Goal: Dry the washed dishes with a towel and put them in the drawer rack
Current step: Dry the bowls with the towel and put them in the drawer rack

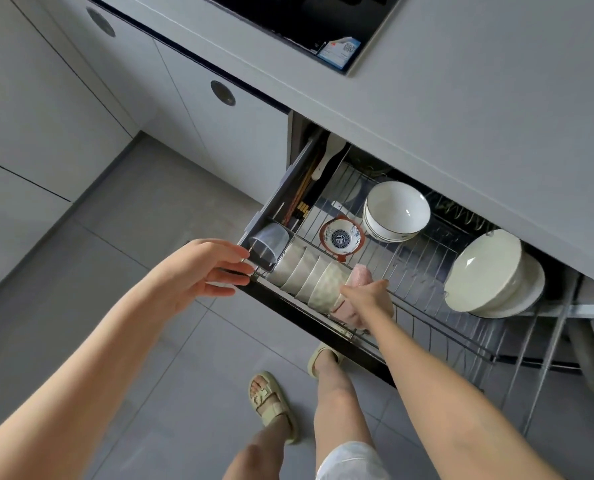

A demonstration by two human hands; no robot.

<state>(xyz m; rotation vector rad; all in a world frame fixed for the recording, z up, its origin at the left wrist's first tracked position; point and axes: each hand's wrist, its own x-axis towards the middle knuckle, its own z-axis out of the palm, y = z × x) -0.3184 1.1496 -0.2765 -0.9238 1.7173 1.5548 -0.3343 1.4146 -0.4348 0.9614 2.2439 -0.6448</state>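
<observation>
Drawer rack (pixel 410 265): a wire basket drawer, standing pulled out beneath the grey worktop (pixel 462 98). Row of pale bowls (pixel 302 275): cream, glazed, tipped on their sides and nested rim to base along the front rail, directly left of the right grip (pixel 368 299). The end bowl (pixel 326 289) of that row lies against the right grip, its pale mottled outer wall facing the camera. Pink towel (pixel 359 275): soft, bunched, showing above and below the right grip, whose fingers are curled round it; the towel touches the end bowl. Whether those fingers also clasp the bowl's rim cannot be told. Left grip (pixel 202 268): released, fingers straight and spread, palm turned toward the drawer, holding nothing; its fingertips are at the front left corner of the drawer, contact not determinable. A clear plastic cup (pixel 266 244) lies on its side just beyond those fingertips. Beyond the right grip sits a small blue-and-white dish (pixel 340 239) with a red rim, and farther back a stack of white bowls (pixel 396 211). Well to the right of the right grip, a large cream bowl (pixel 486 268) leans on plates.
</observation>
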